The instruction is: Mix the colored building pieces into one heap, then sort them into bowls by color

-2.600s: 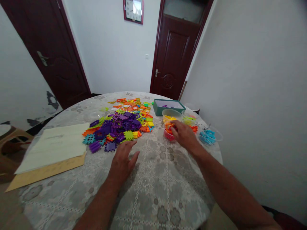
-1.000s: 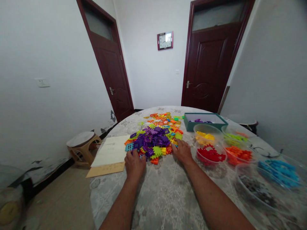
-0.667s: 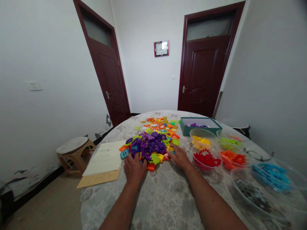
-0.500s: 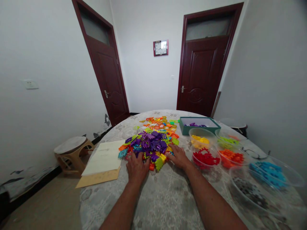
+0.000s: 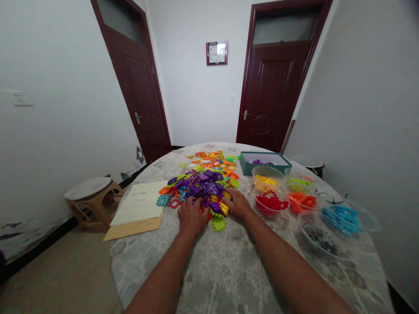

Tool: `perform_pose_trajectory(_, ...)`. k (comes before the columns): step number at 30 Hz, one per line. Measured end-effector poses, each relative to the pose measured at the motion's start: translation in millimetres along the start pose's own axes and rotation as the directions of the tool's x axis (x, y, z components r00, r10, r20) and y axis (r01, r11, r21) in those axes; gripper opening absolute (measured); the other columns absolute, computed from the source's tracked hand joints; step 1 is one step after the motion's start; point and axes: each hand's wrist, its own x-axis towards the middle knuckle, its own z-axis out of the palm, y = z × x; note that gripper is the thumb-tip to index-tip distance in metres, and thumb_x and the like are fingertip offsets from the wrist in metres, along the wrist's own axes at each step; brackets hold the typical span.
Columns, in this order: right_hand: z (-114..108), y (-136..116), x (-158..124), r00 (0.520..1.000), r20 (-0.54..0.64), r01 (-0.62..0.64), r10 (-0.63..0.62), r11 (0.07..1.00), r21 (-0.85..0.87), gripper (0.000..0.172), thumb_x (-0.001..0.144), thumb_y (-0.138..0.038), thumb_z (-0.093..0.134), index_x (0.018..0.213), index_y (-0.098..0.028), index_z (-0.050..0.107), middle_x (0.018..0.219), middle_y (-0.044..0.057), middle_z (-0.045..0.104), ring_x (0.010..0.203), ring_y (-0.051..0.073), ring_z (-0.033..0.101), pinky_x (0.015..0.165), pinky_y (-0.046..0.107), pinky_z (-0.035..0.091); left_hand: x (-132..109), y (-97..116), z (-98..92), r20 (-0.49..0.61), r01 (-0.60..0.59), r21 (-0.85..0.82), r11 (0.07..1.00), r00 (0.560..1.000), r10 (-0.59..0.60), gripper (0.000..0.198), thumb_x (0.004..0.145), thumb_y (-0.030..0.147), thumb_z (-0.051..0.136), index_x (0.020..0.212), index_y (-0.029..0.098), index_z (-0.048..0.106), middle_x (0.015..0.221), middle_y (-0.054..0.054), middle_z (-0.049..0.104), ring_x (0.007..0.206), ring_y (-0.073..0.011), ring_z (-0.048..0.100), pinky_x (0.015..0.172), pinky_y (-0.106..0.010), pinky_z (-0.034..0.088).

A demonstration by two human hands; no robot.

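Note:
A heap of plastic interlocking pieces (image 5: 206,183), mostly purple on top, lies mid-table. At its near edge rests my left hand (image 5: 194,216), palm down, fingers spread and touching pieces. My right hand (image 5: 238,204) is against the heap's right side, thumb and fingers apart beside yellow pieces (image 5: 224,208). Neither hand visibly grips a piece, though some fingertips are hidden among them. Between the hands, a lime-green toothed piece (image 5: 218,223) lies flat on the tablecloth. A blue square piece (image 5: 163,200) sits at the heap's left edge.
To the right stand clear bowls of red pieces (image 5: 271,201), orange pieces (image 5: 301,202), blue pieces (image 5: 342,219) and grey pieces (image 5: 319,239). Behind them are a green box (image 5: 266,168) and glasses (image 5: 334,198). Papers (image 5: 137,205) lie left; a stool (image 5: 91,196) stands beside the table.
The head view has tilted downward and shifted slightly right. My left hand has moved a little to the right along the heap's near edge. The lime-green piece now lies more exposed, nearer me.

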Motion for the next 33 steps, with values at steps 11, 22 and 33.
perform_pose_trajectory(11, -17.5, -21.8, -45.9, 0.998, -0.007, -0.067, 0.068, 0.992, 0.109, 0.033, 0.102, -0.031, 0.049, 0.121, -0.020, 0.073, 0.122, 0.010, 0.076, 0.117, 0.022, 0.068, 0.107, 0.036, 0.050, -42.0, 35.2, -9.9, 0.071, -0.066, -0.062, 0.996, 0.995, 0.071, 0.042, 0.103, 0.047, 0.053, 0.136, 0.025, 0.068, 0.128, -0.014, 0.064, 0.114, -0.0302, 0.058, 0.096, -0.043, 0.045)
perform_pose_trajectory(22, -27.6, -49.2, -100.6, 0.979, -0.143, -0.114, 0.145, 0.972, 0.204, 0.040, 0.107, -0.037, 0.043, 0.131, -0.021, 0.071, 0.135, 0.012, 0.072, 0.129, 0.024, 0.065, 0.117, 0.043, 0.048, -70.1, 60.1, 7.8, -0.031, -0.154, -0.440, 0.885, 0.987, 0.156, 0.049, 0.105, 0.035, 0.048, 0.150, 0.017, 0.049, 0.143, -0.016, 0.063, 0.129, -0.0289, 0.060, 0.112, -0.047, 0.047)
perform_pose_trajectory(33, -27.6, -40.8, -93.3, 0.992, -0.104, 0.067, -0.066, 0.998, 0.009, 0.046, 0.091, -0.040, 0.073, 0.134, -0.023, 0.068, 0.136, 0.013, 0.070, 0.129, 0.028, 0.063, 0.114, 0.046, 0.048, -52.0, 36.4, -3.2, -0.135, -0.169, -0.457, 0.873, 0.984, 0.120, 0.035, 0.098, 0.019, 0.051, 0.132, 0.021, 0.063, 0.121, -0.012, 0.066, 0.118, -0.0254, 0.062, 0.109, -0.043, 0.051)
